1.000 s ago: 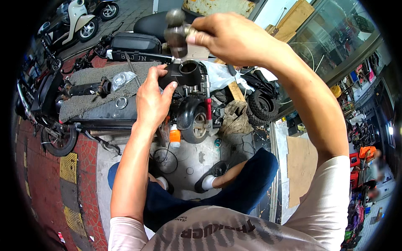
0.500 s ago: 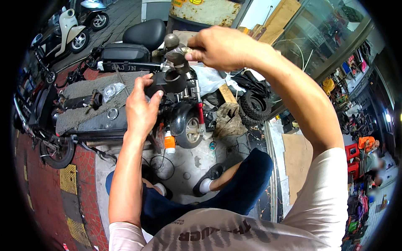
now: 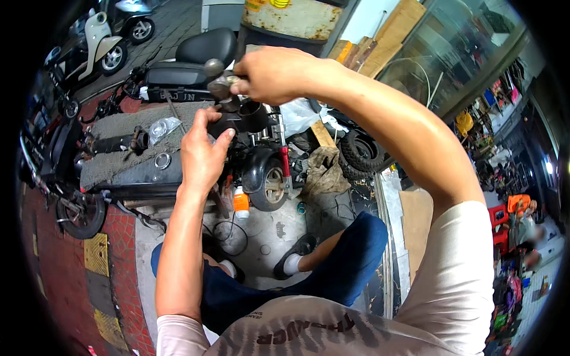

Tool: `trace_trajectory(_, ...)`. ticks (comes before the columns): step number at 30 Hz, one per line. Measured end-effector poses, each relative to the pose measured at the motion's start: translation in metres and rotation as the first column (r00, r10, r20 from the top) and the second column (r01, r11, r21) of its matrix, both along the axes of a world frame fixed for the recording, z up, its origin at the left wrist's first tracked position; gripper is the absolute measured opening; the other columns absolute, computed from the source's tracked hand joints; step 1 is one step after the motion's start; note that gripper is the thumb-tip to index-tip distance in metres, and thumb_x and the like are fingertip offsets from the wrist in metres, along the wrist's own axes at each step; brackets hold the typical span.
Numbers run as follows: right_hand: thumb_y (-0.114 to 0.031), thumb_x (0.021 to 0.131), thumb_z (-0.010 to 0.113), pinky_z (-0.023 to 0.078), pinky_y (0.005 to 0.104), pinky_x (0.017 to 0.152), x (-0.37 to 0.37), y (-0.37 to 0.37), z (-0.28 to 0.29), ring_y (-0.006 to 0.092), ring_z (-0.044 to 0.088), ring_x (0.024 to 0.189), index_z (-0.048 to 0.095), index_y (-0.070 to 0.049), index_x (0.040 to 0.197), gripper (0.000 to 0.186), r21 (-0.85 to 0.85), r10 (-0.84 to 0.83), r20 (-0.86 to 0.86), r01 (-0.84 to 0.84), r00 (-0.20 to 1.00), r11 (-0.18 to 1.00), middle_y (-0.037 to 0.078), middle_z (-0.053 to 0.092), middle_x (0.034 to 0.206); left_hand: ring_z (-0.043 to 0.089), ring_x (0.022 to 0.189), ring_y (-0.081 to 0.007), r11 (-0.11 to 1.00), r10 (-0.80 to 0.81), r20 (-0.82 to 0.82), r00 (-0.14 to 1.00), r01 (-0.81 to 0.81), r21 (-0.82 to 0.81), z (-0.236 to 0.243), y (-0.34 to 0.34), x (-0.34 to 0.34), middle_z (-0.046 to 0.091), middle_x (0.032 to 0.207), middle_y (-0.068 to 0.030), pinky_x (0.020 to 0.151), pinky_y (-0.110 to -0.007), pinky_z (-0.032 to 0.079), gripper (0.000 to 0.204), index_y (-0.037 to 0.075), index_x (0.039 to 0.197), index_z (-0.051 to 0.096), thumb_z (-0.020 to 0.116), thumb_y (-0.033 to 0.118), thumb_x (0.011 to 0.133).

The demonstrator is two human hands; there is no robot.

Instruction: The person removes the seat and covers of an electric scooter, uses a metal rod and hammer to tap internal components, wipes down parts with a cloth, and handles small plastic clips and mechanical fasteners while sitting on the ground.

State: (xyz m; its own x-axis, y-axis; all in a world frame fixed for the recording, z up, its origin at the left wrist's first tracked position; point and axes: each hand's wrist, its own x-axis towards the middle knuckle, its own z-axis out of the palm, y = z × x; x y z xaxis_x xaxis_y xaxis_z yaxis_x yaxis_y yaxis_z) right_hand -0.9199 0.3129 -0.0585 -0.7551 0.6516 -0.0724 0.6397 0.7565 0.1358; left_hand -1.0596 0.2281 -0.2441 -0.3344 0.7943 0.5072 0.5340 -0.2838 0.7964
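My right hand (image 3: 270, 74) is closed around a ball-peen hammer (image 3: 221, 88), whose dark head sits just above my left hand. My left hand (image 3: 202, 145) grips a black metal part with a round, open tube end (image 3: 254, 116); its fingers and thumb are wrapped around the left side. The hammer head overlaps this part in view, and I cannot tell whether they touch. Most of the hammer's handle is hidden by my right hand. Behind and below the part stands a small scooter wheel with a black fender (image 3: 261, 168) and a red shock absorber (image 3: 285, 161).
To the left, a bench with a grey mat (image 3: 113, 163) carries a dark cylindrical part (image 3: 116, 143) and a clear plastic bag (image 3: 163, 127). An orange-and-white bottle (image 3: 240, 203) stands on the floor. Knobby tyres (image 3: 359, 151) and a rag (image 3: 325, 172) lie to the right.
My right hand has carried the hammer left and slightly down, from over the tube end to above my left hand's fingers. My left hand has hardly moved and still grips the black part.
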Motion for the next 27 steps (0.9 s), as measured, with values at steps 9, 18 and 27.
trace_trajectory(9,-0.041,0.1,0.062,0.055,0.0499,0.084,0.021,-0.021,0.007,0.0395,0.071,0.094,0.074,-0.009,0.113,0.036,0.074,0.069,-0.077,-0.063,0.995,0.995,0.02,0.074,0.093,0.067,0.116,-0.0401,0.999,0.011,-0.082,0.997,-0.008,0.042,0.002,0.001,-0.003,0.07,0.126,-0.0188,0.096,-0.043,0.052,0.036,0.0,0.112,0.057,0.078,0.009,0.084)
trace_trajectory(18,-0.041,0.101,0.059,0.056,0.0474,0.089,0.036,-0.024,0.016,0.0351,0.072,0.1,0.075,-0.011,0.114,0.036,0.047,0.022,0.0,-0.022,1.0,0.999,0.017,0.076,0.101,0.066,0.121,-0.031,0.999,-0.009,-0.05,0.999,0.011,0.033,0.001,0.001,0.002,0.069,0.131,-0.0184,0.105,-0.039,0.048,0.031,-0.002,0.111,0.056,0.075,0.004,0.086)
trace_trajectory(27,-0.042,0.102,0.06,0.054,0.0516,0.085,0.046,-0.029,0.023,0.0404,0.07,0.095,0.073,-0.01,0.117,0.038,0.104,0.006,-0.067,0.001,0.998,0.995,0.021,0.073,0.094,0.064,0.124,-0.0296,0.998,-0.041,-0.011,0.999,0.041,0.039,0.001,0.001,0.001,0.067,0.134,-0.0205,0.107,-0.038,0.047,0.032,-0.001,0.111,0.056,0.075,0.004,0.086)
